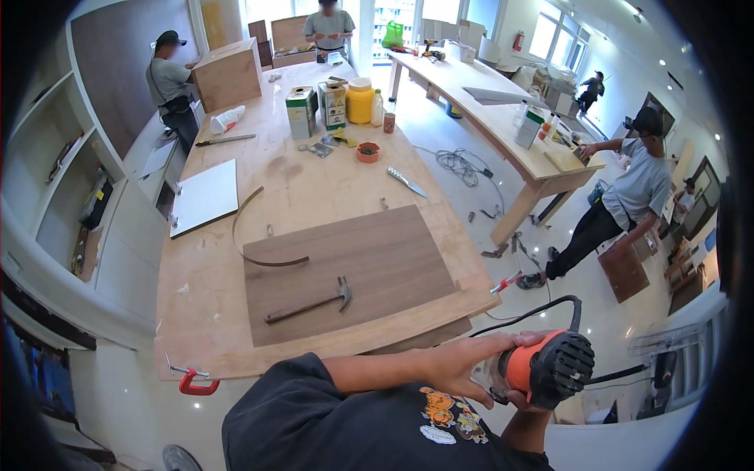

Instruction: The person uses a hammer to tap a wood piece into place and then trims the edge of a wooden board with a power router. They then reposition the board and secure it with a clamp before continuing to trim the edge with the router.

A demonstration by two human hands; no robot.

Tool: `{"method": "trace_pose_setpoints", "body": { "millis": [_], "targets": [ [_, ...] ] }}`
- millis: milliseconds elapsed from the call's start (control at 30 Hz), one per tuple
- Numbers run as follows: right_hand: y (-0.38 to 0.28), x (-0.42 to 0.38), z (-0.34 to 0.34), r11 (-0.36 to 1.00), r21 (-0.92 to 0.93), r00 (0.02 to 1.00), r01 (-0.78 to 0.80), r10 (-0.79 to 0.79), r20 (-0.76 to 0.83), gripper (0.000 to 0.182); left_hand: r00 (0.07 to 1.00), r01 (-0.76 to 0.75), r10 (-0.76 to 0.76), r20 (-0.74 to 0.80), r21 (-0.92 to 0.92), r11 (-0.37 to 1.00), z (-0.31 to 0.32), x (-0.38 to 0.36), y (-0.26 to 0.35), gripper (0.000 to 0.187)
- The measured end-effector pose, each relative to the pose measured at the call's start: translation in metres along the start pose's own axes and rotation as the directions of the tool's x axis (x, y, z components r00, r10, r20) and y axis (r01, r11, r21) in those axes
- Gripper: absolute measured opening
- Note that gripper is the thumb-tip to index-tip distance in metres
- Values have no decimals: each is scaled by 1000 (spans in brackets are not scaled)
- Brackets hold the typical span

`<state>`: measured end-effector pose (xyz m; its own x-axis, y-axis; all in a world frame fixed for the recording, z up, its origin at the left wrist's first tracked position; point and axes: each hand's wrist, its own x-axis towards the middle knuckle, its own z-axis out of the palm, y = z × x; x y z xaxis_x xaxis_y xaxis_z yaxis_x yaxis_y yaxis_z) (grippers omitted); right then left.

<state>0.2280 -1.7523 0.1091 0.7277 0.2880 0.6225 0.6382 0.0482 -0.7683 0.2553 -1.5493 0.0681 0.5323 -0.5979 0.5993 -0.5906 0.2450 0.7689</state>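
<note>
Both hands (487, 369) grip an orange power tool (546, 367); no legible branding.

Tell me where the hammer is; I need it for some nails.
In the head view the hammer lies on the dark wood panel at the near end of the workbench, left of the hands holding the orange power tool.

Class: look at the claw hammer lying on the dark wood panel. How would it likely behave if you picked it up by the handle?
The hammer would probably feel head-heavy, since its metal claw head sits at one end. Its thin, straight handle looks rigid, not floppy. Lying flat on the panel, it seems unlikely to roll.
</note>
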Motion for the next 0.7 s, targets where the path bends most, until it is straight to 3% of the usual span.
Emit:
{"method": "trace_pose_setpoints", "body": {
  "millis": [267,533,700],
  "targets": [
    [-15,-4,6,995,4,994,-102,102,-46,84,995,-99,99,-28,6,995,7,3,9,106],
    [-17,-5,6,998,30,996,-53,55,-75,81,981,-192,193,-9,67,979,8,8,7,107],
    [-16,-4,5,994,53,992,-96,100,-81,84,999,-40,41,30,-33,999,3,13,15,104]
  ]
}}
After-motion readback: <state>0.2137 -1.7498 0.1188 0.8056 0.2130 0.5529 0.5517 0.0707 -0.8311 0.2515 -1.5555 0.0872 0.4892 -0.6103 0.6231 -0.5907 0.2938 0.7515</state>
